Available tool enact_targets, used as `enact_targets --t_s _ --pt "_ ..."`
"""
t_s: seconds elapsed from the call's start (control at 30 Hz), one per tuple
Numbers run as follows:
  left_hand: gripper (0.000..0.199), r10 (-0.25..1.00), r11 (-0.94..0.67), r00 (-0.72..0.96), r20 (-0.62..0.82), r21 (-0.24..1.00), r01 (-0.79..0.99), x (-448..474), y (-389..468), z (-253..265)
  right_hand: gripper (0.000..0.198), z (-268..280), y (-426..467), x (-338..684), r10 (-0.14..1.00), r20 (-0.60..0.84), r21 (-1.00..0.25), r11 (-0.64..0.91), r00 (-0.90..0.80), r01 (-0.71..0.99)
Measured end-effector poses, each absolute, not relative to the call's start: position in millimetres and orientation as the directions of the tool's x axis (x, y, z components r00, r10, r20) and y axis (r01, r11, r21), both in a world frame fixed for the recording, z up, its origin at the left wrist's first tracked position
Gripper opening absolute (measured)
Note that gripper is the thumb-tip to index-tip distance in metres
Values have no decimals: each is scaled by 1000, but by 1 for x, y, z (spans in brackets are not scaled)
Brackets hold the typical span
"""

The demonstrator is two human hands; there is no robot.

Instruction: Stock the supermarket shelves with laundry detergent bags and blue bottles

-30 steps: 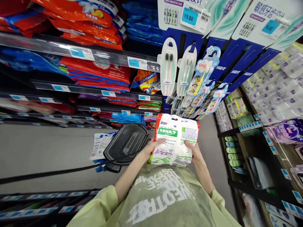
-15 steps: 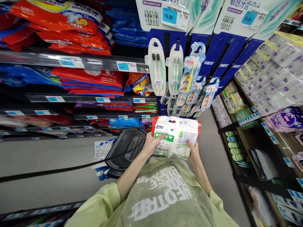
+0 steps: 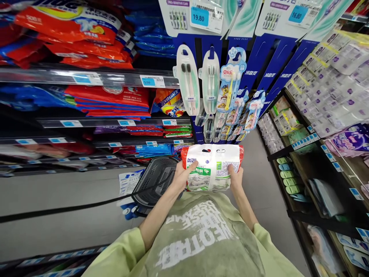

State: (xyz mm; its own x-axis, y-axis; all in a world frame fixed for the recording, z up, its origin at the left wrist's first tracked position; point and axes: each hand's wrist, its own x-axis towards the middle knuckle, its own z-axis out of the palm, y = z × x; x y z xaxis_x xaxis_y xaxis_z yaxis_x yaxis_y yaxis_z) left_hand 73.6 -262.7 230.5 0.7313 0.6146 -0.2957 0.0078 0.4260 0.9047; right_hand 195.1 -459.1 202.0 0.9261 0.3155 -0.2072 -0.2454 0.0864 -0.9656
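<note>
White packet [image 3: 212, 175] near toothbrush packs [image 3: 188, 86], black basket [image 3: 154, 177] partly behind left forearm [image 3: 158, 215]

the head camera looks forward and down, close above the shirt [image 3: 213, 234]

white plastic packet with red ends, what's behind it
Past the top edge of the white plastic packet hang clear and light-blue toothbrush packs; smooth grey floor shows to its right. What lies directly behind is covered, as are parts of the left hand and right hand.

The white package [image 3: 212, 167] (red-edged, green-labelled) is gripped at both sides.
</note>
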Motion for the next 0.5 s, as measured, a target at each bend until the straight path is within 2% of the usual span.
enact_targets --t_s 0.2,0.33,0.5 --pt "72 646 312 740 -187 950 -32 64 -258 233 55 215 -451 191 415 -273 -904 197 868 -379" --pt "77 678 222 718 -159 975 7 60 -255 241 53 220 -447 190 392 -215 -930 198 895 -310" --pt "80 701 303 679 -216 953 -10 58 -263 251 45 216 -446 185 343 -134 -965 167 930 -201"
